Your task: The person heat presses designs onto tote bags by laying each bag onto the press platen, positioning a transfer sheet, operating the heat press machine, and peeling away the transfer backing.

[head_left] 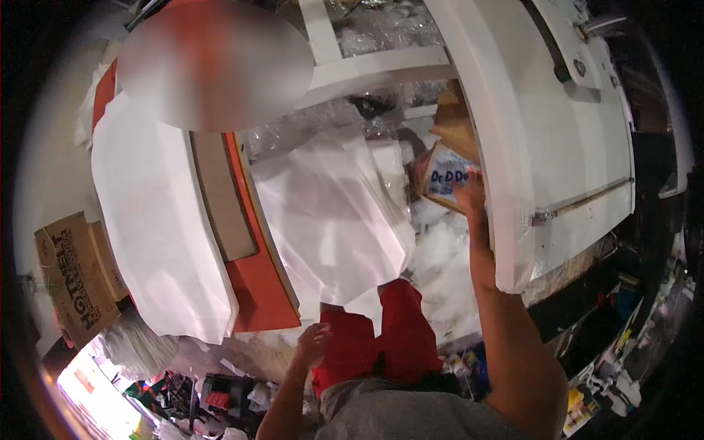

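Note:
My right hand (469,194) reaches down beside the white machine and touches an open cardboard box (451,117). Inside that box lies something white and blue (449,170) with the dark letters "Dr D Du". Its fingers are partly hidden, and what they grip is too small to make out. My left hand (314,345) hangs near my red shorts, fingers loosely bent, and I see nothing in it. Large white sheets (330,213) lie in front of my legs, left of the box.
On the left, a stack of white sheets (161,220) rests on a red-orange board (268,293). A large white machine (565,169) stands at the right. A brown carton (77,279) is at the far left. Clear plastic wrap (389,29) lies behind a white frame bar (381,70).

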A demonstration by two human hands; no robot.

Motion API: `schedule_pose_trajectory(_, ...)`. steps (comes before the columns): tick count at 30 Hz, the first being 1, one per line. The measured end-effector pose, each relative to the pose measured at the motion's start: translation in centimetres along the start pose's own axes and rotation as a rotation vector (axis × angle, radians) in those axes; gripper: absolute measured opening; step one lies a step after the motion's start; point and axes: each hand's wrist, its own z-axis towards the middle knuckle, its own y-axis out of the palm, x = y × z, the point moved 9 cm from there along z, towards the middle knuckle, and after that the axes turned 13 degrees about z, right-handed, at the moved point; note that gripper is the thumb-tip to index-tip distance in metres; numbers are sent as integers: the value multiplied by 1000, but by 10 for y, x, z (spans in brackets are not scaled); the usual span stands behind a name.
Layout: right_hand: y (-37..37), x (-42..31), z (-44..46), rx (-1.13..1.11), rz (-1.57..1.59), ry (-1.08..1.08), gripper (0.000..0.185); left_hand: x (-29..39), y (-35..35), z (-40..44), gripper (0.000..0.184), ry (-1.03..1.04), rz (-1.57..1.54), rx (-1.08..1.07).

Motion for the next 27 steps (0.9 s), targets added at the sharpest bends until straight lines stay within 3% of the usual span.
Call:
schedule_pose_trajectory(1,10,-6,-5,55,-436,-260,50,-5,17,16,28,-43,-314,-112)
schedule_pose_trajectory(2,29,-16,-16,113,-874,-515,54,7,23,21,28,-41,-316,-105)
schedule_pose_trajectory(4,37,-12,-13,152,-874,-482,56,52,30,22,29,227,110,-49)
schedule_pose_trajectory(6,33,7,-8,192,-886,-438,58,78,34,14,28,262,179,-29)
schedule_pose_trajectory(8,32,9,-5,222,-936,-531,60,82,37,13,28,309,240,-1)
schedule_pose_trajectory(10,30,-1,-11,225,-913,-561,59,84,48,13,29,502,387,43)
schedule_pose_trajectory(12,31,-19,-10,236,-880,-593,58,79,53,17,29,477,367,15)
schedule_pose_trajectory(14,31,0,5,99,-860,-345,58,69,54,24,29,440,352,-22)
schedule_pose_trajectory(15,31,5,6,96,-862,-337,58,68,53,24,29,484,389,13)
schedule_pose_trajectory(17,31,4,11,130,-937,-443,50,73,53,20,29,525,417,42)
schedule_pose_trajectory(19,27,16,20,147,-983,-466,45,77,43,18,28,330,316,33)
schedule_pose_trajectory(21,30,2,6,161,-1022,-492,40,80,43,17,27,371,299,61)
schedule_pose_trajectory(23,39,-48,-50,-52,-803,-479,30,99,40,14,27,425,279,94)
schedule_pose_trajectory(25,38,-29,-81,-198,-950,-478,24,145,53,17,33,464,264,9)
schedule_pose_trajectory(26,20,-16,-104,-94,-667,-445,19,202,49,1,44,562,302,14)
schedule_pose_trajectory(27,8,-29,-155,-118,-254,-153,14,254,47,-20,55,656,345,32)
